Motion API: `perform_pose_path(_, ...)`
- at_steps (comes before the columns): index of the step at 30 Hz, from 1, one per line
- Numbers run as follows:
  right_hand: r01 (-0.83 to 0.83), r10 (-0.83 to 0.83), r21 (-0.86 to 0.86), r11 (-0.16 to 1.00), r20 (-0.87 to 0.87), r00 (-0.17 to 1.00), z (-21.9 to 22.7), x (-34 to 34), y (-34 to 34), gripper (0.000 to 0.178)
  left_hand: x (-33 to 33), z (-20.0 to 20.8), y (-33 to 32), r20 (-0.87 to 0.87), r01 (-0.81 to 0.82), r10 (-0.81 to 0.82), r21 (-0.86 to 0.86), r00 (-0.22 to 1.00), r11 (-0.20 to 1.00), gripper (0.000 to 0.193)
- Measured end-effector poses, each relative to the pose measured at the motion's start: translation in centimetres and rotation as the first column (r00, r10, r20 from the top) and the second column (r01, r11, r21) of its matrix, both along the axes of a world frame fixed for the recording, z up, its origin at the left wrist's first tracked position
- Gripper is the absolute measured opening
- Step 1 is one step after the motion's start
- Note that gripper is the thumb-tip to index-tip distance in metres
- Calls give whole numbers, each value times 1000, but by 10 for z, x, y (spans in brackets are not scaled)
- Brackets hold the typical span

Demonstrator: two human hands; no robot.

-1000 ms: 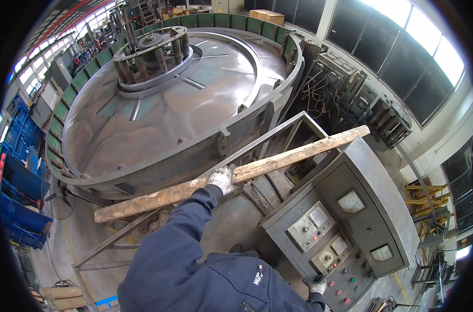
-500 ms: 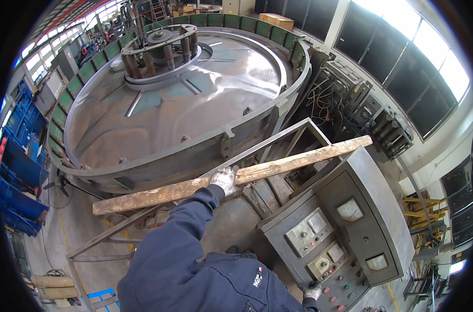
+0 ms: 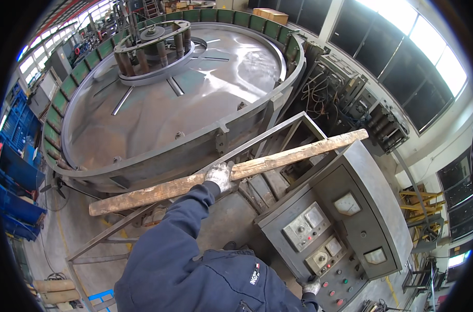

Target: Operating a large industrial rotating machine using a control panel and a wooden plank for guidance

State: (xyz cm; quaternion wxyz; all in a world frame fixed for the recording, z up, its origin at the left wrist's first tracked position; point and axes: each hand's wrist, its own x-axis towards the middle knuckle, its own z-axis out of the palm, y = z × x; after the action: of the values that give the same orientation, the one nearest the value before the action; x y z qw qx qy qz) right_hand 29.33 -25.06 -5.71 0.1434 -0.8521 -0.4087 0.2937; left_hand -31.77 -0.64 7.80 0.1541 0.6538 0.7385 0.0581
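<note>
My left hand (image 3: 219, 176), in a pale knitted glove, is closed over the middle of a long, rough wooden beam (image 3: 291, 157). The beam slants across a metal guard rail (image 3: 270, 139), its right end higher in the picture and close to the top of a grey control console (image 3: 369, 179). At the console's lower left edge is my right hand (image 3: 311, 285), also gloved. Its fingers look curled at that edge, beside several push buttons (image 3: 325, 284); they show only in part. Beyond the rail lies a large, round, shiny metal disc (image 3: 195, 104).
A high green and grey rim wall (image 3: 158, 165) encloses the disc. In its centre stands a ring on thick posts (image 3: 162, 53). Machinery with loose cables (image 3: 317, 93) stands behind the console. Blue metal panels (image 3: 18, 203) are at the left, a yellow frame (image 3: 421, 203) at the right.
The slots on the near part of the disc have shifted left, so the disc has turned. The view has moved slightly. Both hands keep their places on the beam and at the console.
</note>
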Motion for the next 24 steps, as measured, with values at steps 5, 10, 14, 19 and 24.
perform_pose_path(5, 45, -46, -21, 999, -65, 997, -11, 7, 0, 79, 1, 2, 1, -17, -1, 1, -16, 1000, 1000, 97)
perform_pose_path(10, 115, -115, -10, 993, -177, 977, -11, 5, 3, 76, 0, -5, -2, -58, 17, -12, 92, 998, 996, 79)
perform_pose_path(14, 77, -77, -5, 997, -120, 990, -12, 5, 2, 77, 0, -9, -1, -83, 15, -7, 102, 997, 995, 80)
perform_pose_path(19, 215, -200, 3, 977, -362, 911, -42, 29, -4, 78, 3, -11, 1, -75, 16, -8, 109, 997, 994, 81)
perform_pose_path(24, 233, -222, -19, 972, -386, 895, -30, 18, 1, 80, 1, -5, 1, -39, -4, 5, 28, 999, 1000, 92)
